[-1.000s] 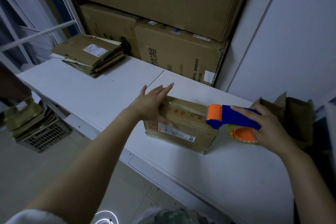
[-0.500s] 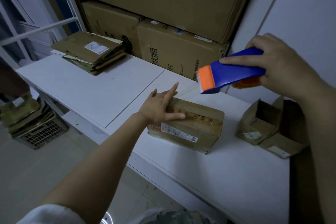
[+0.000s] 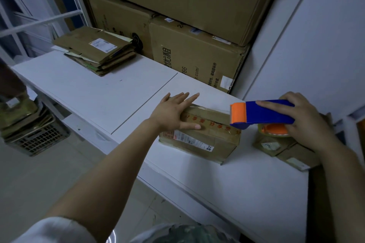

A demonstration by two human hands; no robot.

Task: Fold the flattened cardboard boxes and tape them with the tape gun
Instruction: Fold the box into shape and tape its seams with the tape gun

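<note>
A small folded cardboard box [image 3: 205,140] with a printed tape strip and a white label lies on the white table [image 3: 94,92]. My left hand [image 3: 173,112] presses flat on the box's top left end, fingers straight. My right hand [image 3: 304,118] grips the blue and orange tape gun [image 3: 262,113], whose orange head sits over the box's right end. Its tape roll [image 3: 274,131] shows beneath the handle.
A stack of flattened boxes [image 3: 94,51] lies at the table's far left. Large cartons [image 3: 197,59] are piled against the wall behind. More folded boxes [image 3: 284,148] sit at the right, under my right hand. A crate with cardboard [image 3: 29,130] stands on the floor at left.
My right hand brought the tape gun down from high above the table to the box's right end. My left hand stayed on the box, its fingers spreading flatter.
</note>
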